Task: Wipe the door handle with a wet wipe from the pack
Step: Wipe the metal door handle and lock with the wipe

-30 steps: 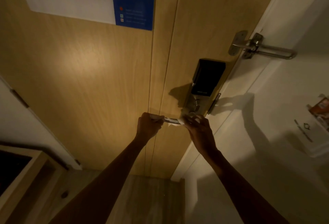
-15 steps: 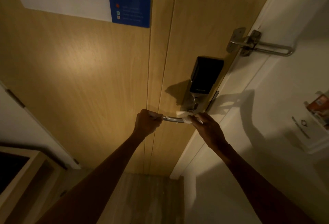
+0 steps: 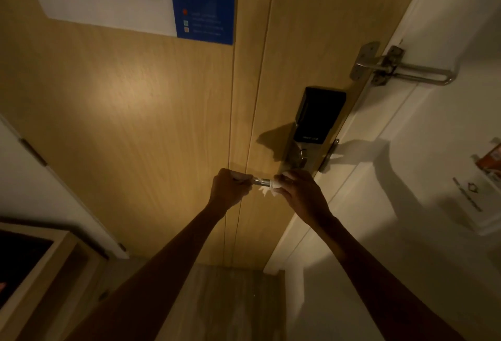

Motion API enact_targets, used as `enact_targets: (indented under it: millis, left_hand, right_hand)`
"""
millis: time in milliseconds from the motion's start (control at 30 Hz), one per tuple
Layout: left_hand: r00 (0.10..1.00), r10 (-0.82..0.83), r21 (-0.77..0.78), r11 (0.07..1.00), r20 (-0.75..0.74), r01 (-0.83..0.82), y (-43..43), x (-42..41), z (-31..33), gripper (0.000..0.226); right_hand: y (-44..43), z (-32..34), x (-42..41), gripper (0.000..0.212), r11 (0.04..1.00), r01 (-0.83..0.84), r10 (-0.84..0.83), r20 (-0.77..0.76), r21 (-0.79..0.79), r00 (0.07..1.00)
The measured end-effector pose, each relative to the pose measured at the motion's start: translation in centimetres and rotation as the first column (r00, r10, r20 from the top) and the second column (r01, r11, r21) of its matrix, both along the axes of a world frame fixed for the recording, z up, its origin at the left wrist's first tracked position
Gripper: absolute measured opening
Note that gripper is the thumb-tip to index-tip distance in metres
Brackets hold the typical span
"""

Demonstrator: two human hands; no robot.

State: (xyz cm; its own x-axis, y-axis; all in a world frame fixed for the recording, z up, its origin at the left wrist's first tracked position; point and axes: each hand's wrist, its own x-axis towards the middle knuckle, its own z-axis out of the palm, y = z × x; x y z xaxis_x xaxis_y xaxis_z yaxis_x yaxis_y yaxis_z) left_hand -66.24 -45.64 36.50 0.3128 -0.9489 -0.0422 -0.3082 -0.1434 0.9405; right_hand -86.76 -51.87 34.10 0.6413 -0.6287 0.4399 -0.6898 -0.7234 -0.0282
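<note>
Head view: the door handle is a metal lever near the right edge of the wooden door, below the black lock unit. The left hand is closed around the lever's free end. The right hand pinches the wet wipe around the lever, close to the lock plate. Judgement: the wipe is soft, limp and light; hold it folded around the bar. The lever is rigid, smooth and likely slippery when wet. The pack is not visible.
</note>
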Motion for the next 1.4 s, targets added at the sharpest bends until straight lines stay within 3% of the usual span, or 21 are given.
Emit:
enact_targets:
  millis: [67, 267, 367, 500, 633, 767, 900, 1100, 1233, 1400]
  left_hand:
    - [1.000, 0.000, 0.014, 1.000, -0.031, 0.001, -0.1, 0.0, 0.0, 0.017]
    - [0.999, 0.030, 0.014, 0.999, -0.034, -0.029, 0.0, 0.0, -0.3, 0.014]
    - [0.999, 0.018, 0.017, 1.000, -0.026, -0.018, -0.2, 0.4, -0.3, 0.013]
    - [0.999, -0.031, 0.044, 0.999, -0.010, 0.031, -0.3, 1.1, -0.2, 0.014]
    - [0.998, -0.025, 0.066, 0.997, -0.052, 0.028, -0.2, 1.1, -0.2, 0.013]
    - [0.997, -0.042, 0.088, 0.995, -0.062, 0.047, -0.4, 1.4, -0.3, 0.012]
    - [0.996, -0.076, 0.098, 0.992, -0.042, 0.080, -0.7, 1.8, -0.3, 0.013]
    - [0.991, -0.129, 0.100, 0.986, -0.015, 0.130, -1.1, 2.1, -0.1, 0.016]
    - [0.989, -0.148, 0.091, 0.985, -0.002, 0.147, -1.4, 2.4, 0.3, 0.015]
    - [0.985, -0.168, 0.108, 0.981, 0.041, 0.163, -1.9, 2.7, 0.3, 0.015]
  right_hand:
    - [0.1, 0.4, -0.7, 0.030, 0.991, -0.004, -0.007, 0.081, 0.137, 0.997]
    - [0.7, 1.6, 1.4, 0.028, 0.956, 0.057, -0.151, 0.317, 0.289, 0.936]
    - [1.2, 1.7, 3.2, 0.027, 0.968, 0.036, -0.114, 0.310, 0.249, 0.944]
    - [1.9, 1.1, 3.8, 0.025, 0.990, 0.005, -0.032, 0.184, 0.144, 0.983]
    - [1.4, 1.2, 4.7, 0.037, 0.946, 0.093, -0.194, 0.316, 0.310, 0.929]
    - [0.3, 1.5, 5.1, 0.022, 0.911, -0.045, -0.100, 0.326, 0.409, 0.940]
    - [0.7, 0.5, 4.4, 0.029, 0.939, 0.000, -0.085, 0.232, 0.344, 0.969]
    - [0.8, 0.7, 5.0, 0.020, 0.968, 0.010, -0.040, 0.114, 0.252, 0.993]
    - [2.1, 0.0, 5.5, 0.024, 0.981, 0.099, -0.115, 0.082, 0.169, 0.990]
    - [2.0, 0.6, 5.8, 0.019, 0.988, 0.044, -0.050, 0.040, 0.146, 0.998]
